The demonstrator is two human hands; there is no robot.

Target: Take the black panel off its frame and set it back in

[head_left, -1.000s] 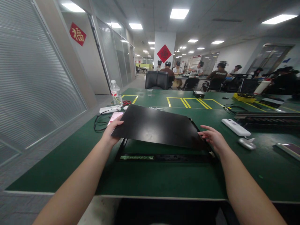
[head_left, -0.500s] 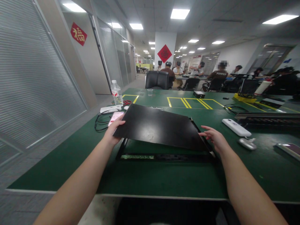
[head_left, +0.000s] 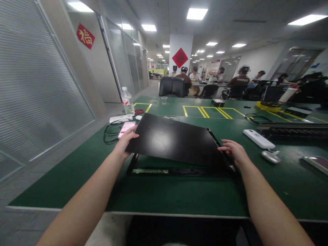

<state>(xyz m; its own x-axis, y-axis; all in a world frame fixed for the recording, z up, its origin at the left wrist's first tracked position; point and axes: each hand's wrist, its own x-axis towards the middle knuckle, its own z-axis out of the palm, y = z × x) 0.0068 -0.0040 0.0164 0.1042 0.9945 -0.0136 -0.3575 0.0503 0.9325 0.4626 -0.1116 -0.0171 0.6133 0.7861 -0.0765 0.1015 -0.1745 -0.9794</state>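
Observation:
A glossy black flat panel (head_left: 166,139), seemingly a display screen, slants over a thin black frame (head_left: 200,172) on the green table. Its left side is raised, and its right end lies low against the frame's right side. My left hand (head_left: 126,143) grips the left edge, thumb on top and the other fingers beneath. At the right edge, my right hand (head_left: 234,152) has its fingers stretched out, their tips touching or very near the panel and frame. A green circuit strip (head_left: 150,171) shows along the frame's near side. The panel hides the frame's far side.
Left of the panel are a phone (head_left: 127,129), a white power strip (head_left: 121,119), black cables and a water bottle (head_left: 128,101). A white device (head_left: 258,139) and a small silver case (head_left: 271,157) lie on the right. People sit at tables farther back.
The panel's left edge has shifted slightly right and my left hand with it. My right hand has moved only a little at the right edge.

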